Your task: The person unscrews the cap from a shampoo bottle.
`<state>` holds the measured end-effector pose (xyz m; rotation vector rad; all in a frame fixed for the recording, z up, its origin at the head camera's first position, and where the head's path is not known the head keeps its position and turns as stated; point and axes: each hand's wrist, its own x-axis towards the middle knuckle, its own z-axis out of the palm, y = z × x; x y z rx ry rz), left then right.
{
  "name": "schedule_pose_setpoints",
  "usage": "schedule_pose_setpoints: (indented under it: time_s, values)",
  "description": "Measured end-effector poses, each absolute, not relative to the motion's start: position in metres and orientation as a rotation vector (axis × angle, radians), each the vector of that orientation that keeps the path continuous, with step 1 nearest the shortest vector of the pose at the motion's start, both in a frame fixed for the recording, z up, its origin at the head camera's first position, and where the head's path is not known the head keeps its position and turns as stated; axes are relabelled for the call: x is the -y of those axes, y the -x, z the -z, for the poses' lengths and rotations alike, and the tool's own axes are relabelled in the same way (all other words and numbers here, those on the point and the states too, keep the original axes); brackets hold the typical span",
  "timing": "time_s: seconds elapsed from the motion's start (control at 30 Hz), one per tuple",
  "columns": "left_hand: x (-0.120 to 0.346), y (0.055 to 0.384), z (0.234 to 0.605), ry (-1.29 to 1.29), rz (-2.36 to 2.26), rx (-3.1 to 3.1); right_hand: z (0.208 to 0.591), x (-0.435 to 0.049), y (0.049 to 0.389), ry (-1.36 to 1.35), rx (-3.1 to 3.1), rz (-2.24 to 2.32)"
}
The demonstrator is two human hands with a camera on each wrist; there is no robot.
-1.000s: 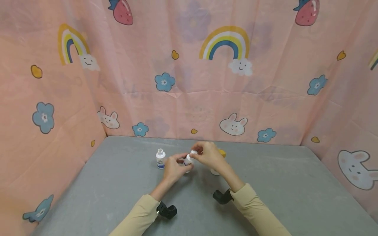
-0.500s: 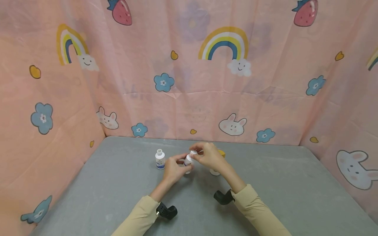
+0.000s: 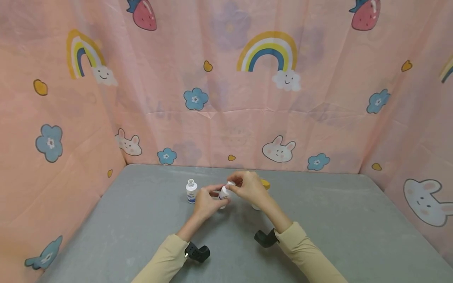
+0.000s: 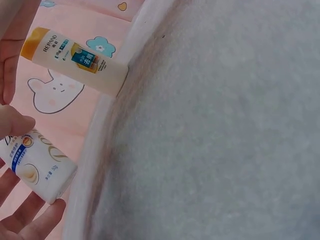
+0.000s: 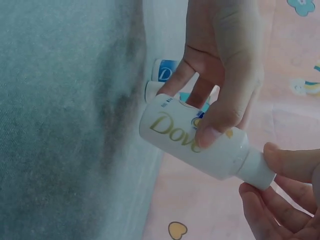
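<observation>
A white Dove bottle [image 5: 185, 132] with gold lettering is held at a tilt above the table in my left hand [image 3: 206, 202], thumb on one side and fingers on the other. My right hand [image 3: 251, 188] pinches the white cap [image 5: 257, 170] at the bottle's neck between thumb and fingers. In the head view, an uncapped white bottle [image 3: 191, 192] with a blue band stands upright left of my left hand. Partly hidden behind my right hand is a shampoo bottle with a yellow cap [image 3: 265, 184]; the left wrist view shows the label of this shampoo bottle [image 4: 80, 62].
A grey table [image 3: 124, 236] spreads under both hands. Pink printed curtains [image 3: 226, 129] hang behind it and along both sides. In the right wrist view, a blue-and-white Dove container [image 5: 166, 70] shows behind my left hand's fingers. A black camera mount sits on each wrist.
Both hands keep the same grip on the bottle and its cap. The held bottle has shifted very slightly left in the head view. The standing bottles stay in place.
</observation>
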<state>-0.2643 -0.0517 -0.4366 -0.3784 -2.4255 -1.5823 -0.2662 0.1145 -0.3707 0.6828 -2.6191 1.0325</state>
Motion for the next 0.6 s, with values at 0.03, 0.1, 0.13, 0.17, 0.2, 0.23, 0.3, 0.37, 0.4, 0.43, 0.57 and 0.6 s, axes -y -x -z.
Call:
schedule_pose_setpoints:
  time_s: [0.03, 0.1, 0.13, 0.17, 0.2, 0.23, 0.3, 0.37, 0.4, 0.43, 0.57, 0.6]
  values:
    - [0.052, 0.2641, 0.4367, 0.38, 1.587, 2.424, 0.3709, -0.1146, 0.2662, -0.691, 2.62, -1.034]
    - [0.0527, 0.2639, 0.4366, 0.384, 1.588, 2.424, 0.371, -0.115, 0.2663, -0.707, 2.63, -1.045]
    - [0.0529, 0.2638, 0.4365, 0.385, 1.586, 2.426, 0.3707, -0.1153, 0.2662, -0.714, 2.636, -1.052]
    - [0.0531, 0.2637, 0.4363, 0.386, 1.583, 2.429, 0.3706, -0.1156, 0.2662, -0.727, 2.639, -1.053]
    - [0.0533, 0.2636, 0.4362, 0.386, 1.579, 2.433, 0.3703, -0.116, 0.2661, -0.733, 2.647, -1.06]
    - [0.0534, 0.2634, 0.4358, 0.389, 1.575, 2.435, 0.37, -0.1165, 0.2659, -0.741, 2.652, -1.067]
    - [0.0536, 0.2631, 0.4353, 0.391, 1.57, 2.442, 0.3694, -0.1173, 0.2656, -0.753, 2.668, -1.076]
    - [0.0536, 0.2627, 0.4347, 0.39, 1.572, 2.444, 0.369, -0.1178, 0.2656, -0.762, 2.682, -1.078]
    - [0.0537, 0.2625, 0.4345, 0.389, 1.574, 2.444, 0.3686, -0.1179, 0.2654, -0.761, 2.69, -1.08]
    - [0.0536, 0.2622, 0.4344, 0.386, 1.577, 2.443, 0.3686, -0.118, 0.2655, -0.765, 2.697, -1.078]
    - [0.0532, 0.2624, 0.4351, 0.376, 1.579, 2.435, 0.3685, -0.1173, 0.2658, -0.755, 2.704, -1.087]
    - [0.053, 0.2626, 0.4355, 0.374, 1.578, 2.432, 0.3685, -0.1171, 0.2658, -0.742, 2.705, -1.09]
